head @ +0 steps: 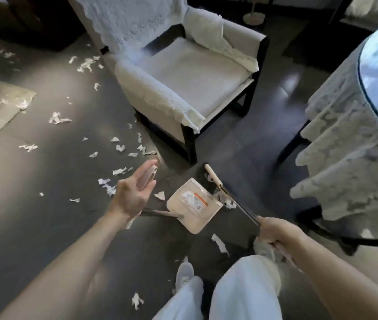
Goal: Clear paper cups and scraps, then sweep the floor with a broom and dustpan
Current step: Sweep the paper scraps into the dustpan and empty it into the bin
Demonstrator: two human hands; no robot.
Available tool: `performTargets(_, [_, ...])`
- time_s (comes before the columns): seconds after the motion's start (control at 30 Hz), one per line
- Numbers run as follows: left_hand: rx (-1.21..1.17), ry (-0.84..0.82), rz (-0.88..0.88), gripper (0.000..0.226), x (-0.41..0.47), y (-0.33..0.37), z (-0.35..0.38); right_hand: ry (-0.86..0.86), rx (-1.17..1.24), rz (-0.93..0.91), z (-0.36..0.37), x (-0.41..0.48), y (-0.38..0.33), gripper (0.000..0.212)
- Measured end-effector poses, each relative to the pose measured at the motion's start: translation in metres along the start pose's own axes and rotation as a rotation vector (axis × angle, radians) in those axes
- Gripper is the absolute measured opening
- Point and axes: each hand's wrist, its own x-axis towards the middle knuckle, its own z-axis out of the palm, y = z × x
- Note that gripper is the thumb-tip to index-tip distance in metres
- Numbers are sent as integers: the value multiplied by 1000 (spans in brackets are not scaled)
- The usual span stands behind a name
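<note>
We see two bare forearms: the left forearm [63, 262] enters at 7 o'clock and the right forearm [335, 271] at 4 o'clock, both bare to the frame edge. Both the left hand [135, 195] and the right hand [275, 232] are bare too; the left fingers are motion-blurred. At 6 o'clock we have loose, wide-legged trousers [241, 294], very pale, white to light blue, with soft folds. One shoe [184, 272] shows at 12 o'clock of the left trouser leg: light grey, sneaker type, rounded toe. A pale shape behind the right hand may be the second shoe; we can't tell.
</note>
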Motion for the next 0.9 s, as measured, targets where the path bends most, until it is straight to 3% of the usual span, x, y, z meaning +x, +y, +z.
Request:
performTargets(0.23, [-43,51,40,56,-45,-54,-67,-45,176,27,71,-41,-65,68])
performTargets(0.5, [4,48,87,55,-108,-104,-98,-88,129,-26,127,-87,-68,70])
performTargets(0.67, [69,-20,119,64,-125,-124,-114,31,271,55,146,-126,-63,71])
performTargets(0.9, [198,-20,179,63,-121,-141,-145,46,394,211,164,-154,-80,72])
